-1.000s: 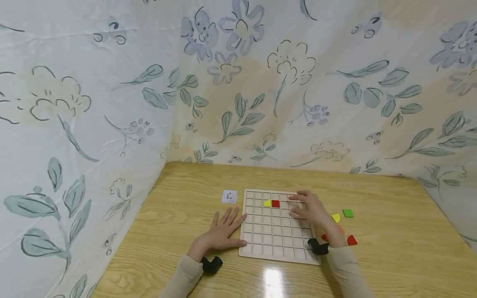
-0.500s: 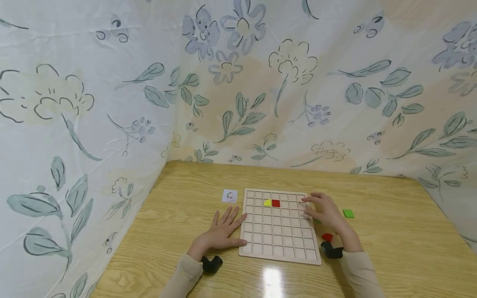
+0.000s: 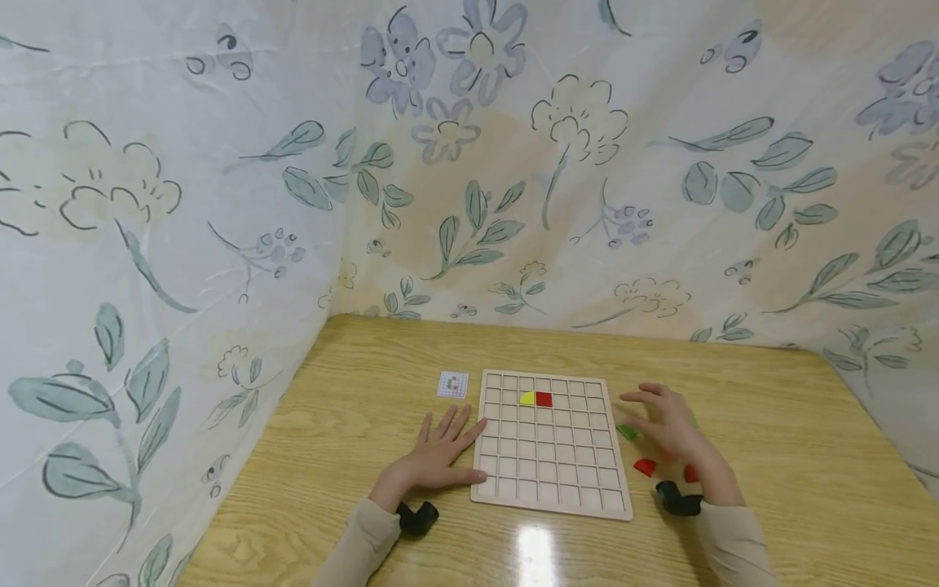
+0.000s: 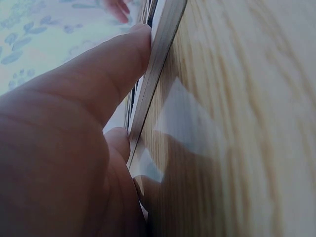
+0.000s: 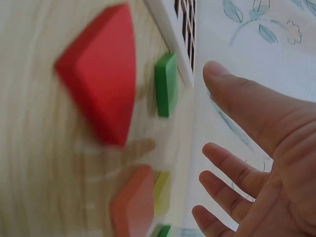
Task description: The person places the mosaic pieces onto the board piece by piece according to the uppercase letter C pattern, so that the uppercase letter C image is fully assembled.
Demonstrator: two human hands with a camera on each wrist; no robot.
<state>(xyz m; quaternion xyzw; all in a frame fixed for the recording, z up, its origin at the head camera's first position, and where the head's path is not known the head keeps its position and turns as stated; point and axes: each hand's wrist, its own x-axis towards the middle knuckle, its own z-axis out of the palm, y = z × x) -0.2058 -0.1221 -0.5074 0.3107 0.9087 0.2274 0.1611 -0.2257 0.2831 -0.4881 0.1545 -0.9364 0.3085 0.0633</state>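
A pale wooden grid board [image 3: 552, 511] lies on the table, with a yellow quarter-round tile [image 3: 527, 399] and a red square tile [image 3: 544, 399] side by side in its cells. My left hand [image 3: 434, 458] is spread flat at the board's left side, its thumb and a finger touching the edge. Right of the board hovers my right hand [image 3: 669, 424], fingers apart and holding nothing. Under and around it lie a green tile [image 5: 166, 85], a red quarter-round tile [image 5: 106, 79], an orange tile [image 5: 132, 205] and a yellow tile [image 5: 162, 192].
A small card with a printed grid pattern [image 3: 452, 385] lies beyond my left hand. Another red tile [image 3: 691, 473] and a green square tile [image 3: 694, 419] are partly covered by my right arm and hand. Flower-patterned cloth [image 3: 469, 204] hangs behind the table and on its left.
My right hand has moved right, from above the board to above the loose tiles, uncovering the board's right columns. My left hand has stayed at the board's edge.
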